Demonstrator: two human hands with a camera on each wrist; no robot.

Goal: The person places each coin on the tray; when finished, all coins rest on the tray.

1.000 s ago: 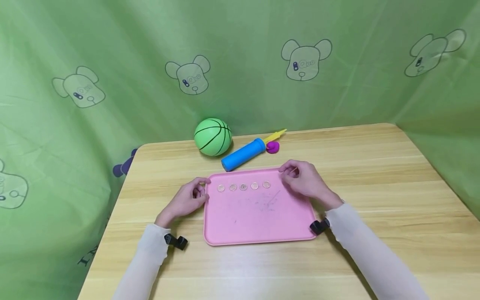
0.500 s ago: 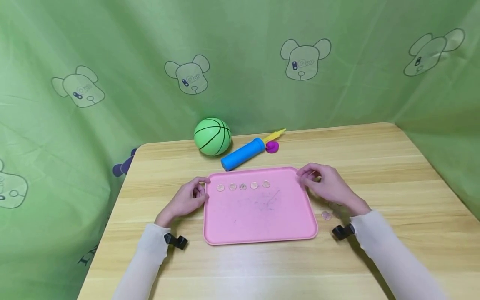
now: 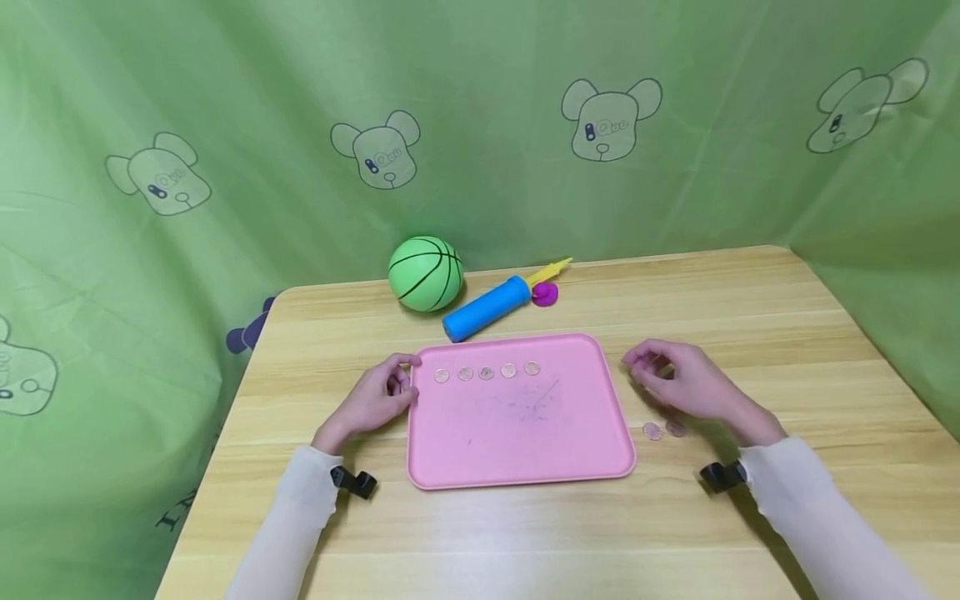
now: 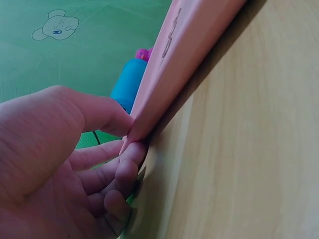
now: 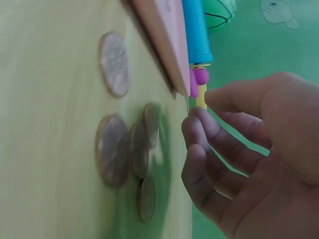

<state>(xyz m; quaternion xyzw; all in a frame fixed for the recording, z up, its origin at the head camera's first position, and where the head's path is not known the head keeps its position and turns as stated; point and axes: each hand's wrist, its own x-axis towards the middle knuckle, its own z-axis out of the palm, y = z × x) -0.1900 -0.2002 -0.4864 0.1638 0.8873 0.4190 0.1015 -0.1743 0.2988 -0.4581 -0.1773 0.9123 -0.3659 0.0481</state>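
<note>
In the head view, the tray (image 3: 517, 442) lay at lower centre, 5 coins (image 3: 486, 373) across its upper part, the left hand (image 3: 375, 395) at its left rim, the right hand (image 3: 686, 379) and other coins (image 3: 652, 431) to its right, the pump (image 3: 487, 309) and ball (image 3: 426, 273) above.

- This looks like a makeshift recording corner; what sort of building holds it cannot be told.
- Green cloth (image 3: 487, 208) hangs like walls on the far, left and right sides, creased, dropping below the left edge of the table (image 3: 480, 533).
- Cartoon animal heads (image 3: 611, 125) printed across it give a childlike look; dark lettering (image 3: 177, 511) shows low on the left.
- The table has a pale wood-grain top, its far edge close to the cloth.
- Toward the far left sit a green ball (image 3: 426, 273) and a blue pump (image 3: 487, 308), playroom-like items.
- Both wrists wear small black cameras (image 3: 352, 482), fitting a filming set-up.
</note>
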